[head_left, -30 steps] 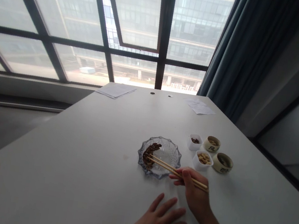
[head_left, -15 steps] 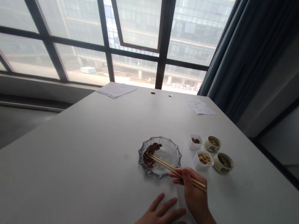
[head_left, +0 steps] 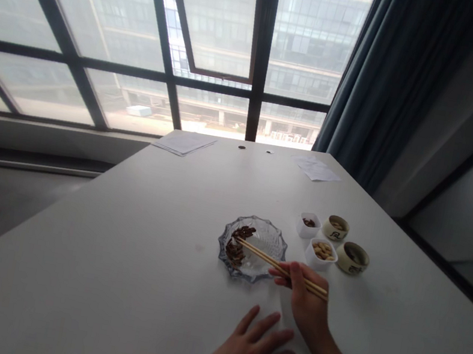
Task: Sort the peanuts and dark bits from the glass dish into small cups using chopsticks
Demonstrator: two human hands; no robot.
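Observation:
My right hand (head_left: 305, 299) is closed around a pair of wooden chopsticks (head_left: 270, 259). Their tips reach left over a scalloped clear glass plate (head_left: 280, 241) and are at a pile of dark brown elongated pieces (head_left: 236, 251), which look like seeds or dried bits. The pile covers the plate's left side. Whether the tips grip a piece is too small to tell. My left hand (head_left: 252, 351) rests palm down on the table in front of the plate, its fingers spread and nothing in it.
Right of the plate stand a white tub (head_left: 308, 226) with dark pieces, a white tub of nuts (head_left: 322, 254), and two cream ceramic cups, one behind (head_left: 336, 227) and one in front (head_left: 352, 260). Papers (head_left: 185, 143) lie at the white table's (head_left: 137, 245) far end, before a window.
The chopstick tips have shifted slightly up and to the right within the brown pile, my right hand moving a little with them. My left hand has stayed in place.

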